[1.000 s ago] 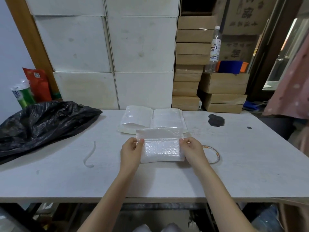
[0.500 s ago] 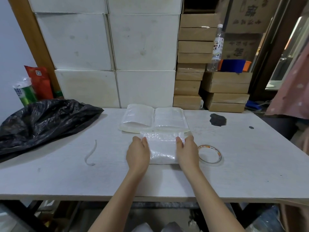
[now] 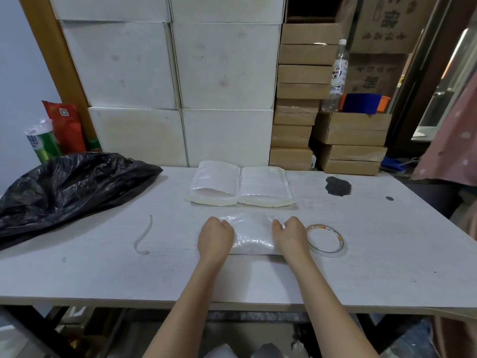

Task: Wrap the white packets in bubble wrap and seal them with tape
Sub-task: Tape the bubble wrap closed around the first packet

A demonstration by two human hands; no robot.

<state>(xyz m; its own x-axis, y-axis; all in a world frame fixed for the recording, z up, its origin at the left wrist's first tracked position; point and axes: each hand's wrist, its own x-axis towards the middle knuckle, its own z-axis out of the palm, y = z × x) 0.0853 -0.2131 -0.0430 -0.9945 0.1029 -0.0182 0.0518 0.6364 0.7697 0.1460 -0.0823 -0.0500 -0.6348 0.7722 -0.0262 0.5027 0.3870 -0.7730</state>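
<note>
Bare table (image 3: pixel 387 267) lies open to the right front and along the near edge, and a wide bare stretch runs between the black bag (image 3: pixel 64 192) and the left hand (image 3: pixel 215 237). Only a thin white strip (image 3: pixel 144 236) lies in that stretch. The tape roll (image 3: pixel 326 240) sits just beside the right hand (image 3: pixel 291 235), blocking a sideways sweep. Beyond both hands, two flat packets (image 3: pixel 238 186) bar the way forward, with stacked boxes (image 3: pixel 180 86) walling the far edge.
</note>
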